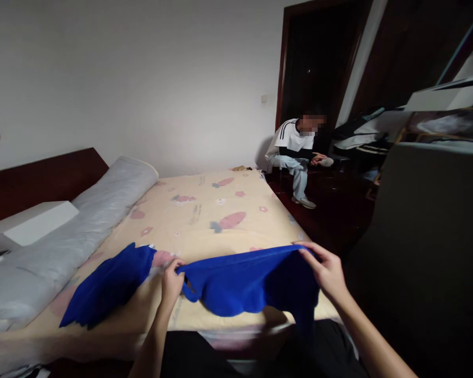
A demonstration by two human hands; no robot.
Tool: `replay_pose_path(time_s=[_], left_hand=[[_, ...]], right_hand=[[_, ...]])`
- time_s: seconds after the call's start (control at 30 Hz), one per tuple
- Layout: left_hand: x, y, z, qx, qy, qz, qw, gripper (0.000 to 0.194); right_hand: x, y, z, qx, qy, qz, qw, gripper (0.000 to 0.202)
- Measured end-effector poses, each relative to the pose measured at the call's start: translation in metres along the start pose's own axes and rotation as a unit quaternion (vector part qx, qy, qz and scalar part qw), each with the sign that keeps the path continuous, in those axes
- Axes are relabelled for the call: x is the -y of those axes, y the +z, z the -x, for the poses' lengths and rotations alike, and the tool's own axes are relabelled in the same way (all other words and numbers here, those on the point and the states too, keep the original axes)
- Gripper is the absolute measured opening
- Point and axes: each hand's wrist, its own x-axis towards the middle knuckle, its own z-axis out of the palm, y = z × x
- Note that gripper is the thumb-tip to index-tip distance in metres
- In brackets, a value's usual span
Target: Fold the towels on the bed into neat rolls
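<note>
A blue cloth garment (236, 286) is stretched sideways between my hands above the front edge of the bed. My left hand (173, 283) pinches its left end, where a narrow strap-like loop hangs. At the right end, my right hand (325, 268) grips the top edge between thumb and fingers. The upper edge runs nearly straight, while the lower part sags in folds and drops towards my legs on the right. To the left of my left hand, a second blue cloth piece (110, 289) lies spread on the bed. What kind of garment these are I cannot tell.
The bed (197, 210) has a cream sheet with a pink print. A long grey bolster (114, 194) and a white box (35, 220) are along the headboard (43, 176). A seated person (294, 152) is beyond the far right corner. A dark panel (429, 236) stands at right.
</note>
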Motion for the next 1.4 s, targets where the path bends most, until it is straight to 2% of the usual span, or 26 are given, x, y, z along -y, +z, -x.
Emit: replay_pose_path(time_s=[0.1, 0.17, 0.43, 0.6, 0.73, 0.8, 0.87, 0.93, 1.0, 1.13, 1.3, 1.4], left_hand=[[0.006, -0.017, -0.012, -0.024, -0.017, 0.024, 0.999, 0.007], [0.010, -0.026, -0.019, -0.029, -0.028, 0.036, 0.999, 0.006], [0.015, -0.056, -0.026, -0.065, -0.059, 0.066, 0.994, 0.013], [0.019, -0.067, -0.025, -0.103, -0.077, 0.082, 0.988, 0.026], [0.036, -0.070, -0.030, -0.135, -0.073, 0.043, 0.987, 0.035], [0.047, -0.070, -0.032, -0.112, -0.075, -0.001, 0.991, 0.039], [0.058, -0.068, -0.031, -0.064, -0.085, -0.038, 0.994, 0.038], [0.067, -0.063, -0.027, -0.012, -0.096, -0.061, 0.993, 0.034], [0.074, -0.057, -0.020, 0.045, -0.101, -0.081, 0.991, 0.031], [0.085, -0.048, -0.008, 0.134, -0.105, -0.102, 0.980, 0.030], [0.105, -0.048, -0.002, 0.177, -0.137, -0.110, 0.968, 0.024], [0.115, -0.048, 0.001, 0.200, -0.165, -0.107, 0.960, 0.020]], right_hand=[[-0.008, -0.018, -0.009, -0.057, 0.017, -0.005, 0.998, 0.042], [-0.013, -0.027, -0.014, -0.072, 0.022, 0.001, 0.997, 0.043], [-0.038, -0.031, -0.021, -0.060, 0.029, 0.086, 0.994, 0.044], [-0.060, -0.032, -0.027, 0.002, 0.033, 0.178, 0.983, 0.042], [-0.088, -0.031, -0.028, 0.087, -0.013, 0.243, 0.966, 0.028], [-0.105, -0.030, -0.025, 0.138, -0.021, 0.294, 0.945, 0.029], [-0.122, -0.032, -0.022, 0.183, 0.015, 0.360, 0.915, 0.032], [-0.136, -0.035, -0.017, 0.198, 0.074, 0.419, 0.883, 0.032], [-0.148, -0.039, -0.014, 0.185, 0.125, 0.457, 0.861, 0.032], [-0.163, -0.044, -0.012, 0.172, 0.172, 0.485, 0.840, 0.036], [-0.173, -0.045, -0.011, 0.194, 0.186, 0.487, 0.831, 0.035], [-0.175, -0.047, -0.008, 0.187, 0.206, 0.498, 0.821, 0.032]])
